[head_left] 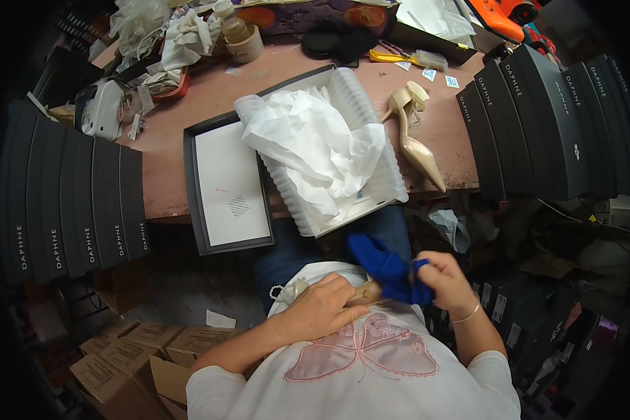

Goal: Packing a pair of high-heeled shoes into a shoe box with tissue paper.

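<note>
One beige shoe (366, 292), blue cloth (385, 269)

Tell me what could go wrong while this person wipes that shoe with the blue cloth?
1. The open shoe box full of white tissue paper juts over the table edge; a knee bump might tip it.
2. The other beige high-heeled shoe lies near that edge and could get knocked off.
3. The left hand grips the shoe in the lap while the right hand rubs with the blue cloth; it may slip.

Open white shoebox (392, 183) on table, black boxes (553, 119) stacked both sides
</note>
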A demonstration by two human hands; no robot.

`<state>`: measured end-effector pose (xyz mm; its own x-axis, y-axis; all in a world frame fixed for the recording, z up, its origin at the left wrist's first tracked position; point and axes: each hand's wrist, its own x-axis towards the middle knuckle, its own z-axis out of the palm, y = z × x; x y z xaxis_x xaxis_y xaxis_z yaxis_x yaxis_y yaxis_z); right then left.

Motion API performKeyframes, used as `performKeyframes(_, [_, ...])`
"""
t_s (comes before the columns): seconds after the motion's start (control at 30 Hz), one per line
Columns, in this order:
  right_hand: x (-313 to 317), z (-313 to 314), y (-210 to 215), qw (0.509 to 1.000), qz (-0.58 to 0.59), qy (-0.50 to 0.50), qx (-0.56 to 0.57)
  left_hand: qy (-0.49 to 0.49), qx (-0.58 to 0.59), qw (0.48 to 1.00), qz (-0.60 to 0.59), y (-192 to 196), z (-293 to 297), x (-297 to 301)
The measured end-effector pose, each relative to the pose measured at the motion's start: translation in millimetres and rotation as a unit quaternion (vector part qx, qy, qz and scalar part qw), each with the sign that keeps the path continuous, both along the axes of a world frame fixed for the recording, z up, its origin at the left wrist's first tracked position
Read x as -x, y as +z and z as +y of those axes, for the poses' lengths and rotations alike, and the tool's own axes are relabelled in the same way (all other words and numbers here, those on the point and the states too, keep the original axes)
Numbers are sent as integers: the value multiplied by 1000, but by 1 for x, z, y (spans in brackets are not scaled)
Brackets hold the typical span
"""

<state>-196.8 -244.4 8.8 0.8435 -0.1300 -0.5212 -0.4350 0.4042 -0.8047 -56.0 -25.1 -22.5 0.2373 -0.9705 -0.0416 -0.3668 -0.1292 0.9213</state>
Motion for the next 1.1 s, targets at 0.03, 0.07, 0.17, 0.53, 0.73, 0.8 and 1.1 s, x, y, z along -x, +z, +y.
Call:
performKeyframes(0.03, [2, -9, 2, 997, -17, -57, -56, -2, -5, 1000, 1, -1, 1, 1])
performKeyframes(0.07, [6, -14, -1, 998, -3, -46, -33, -8, -9, 1000, 2, -2, -1, 2])
performKeyframes(0.17, [9, 6, -9, 999, 36, -10, -18, -13, -27, 1000, 7, 3, -4, 2])
performKeyframes(0.53, [-1, 22, -22, 955, -134, 127, 231, -62, -69, 996, 2, 3, -17, -12])
performKeyframes(0.73, [-10, 25, -21, 937, -156, 161, 268, -47, -54, 997, 7, -2, -15, -7])
performKeyframes(0.8, [-12, 24, -22, 928, -164, 179, 283, -43, -45, 998, 3, -1, -15, -7])
performKeyframes(1.1, [-23, 19, -1, 878, -167, 266, 361, -28, -15, 999, 27, -8, -12, -3])
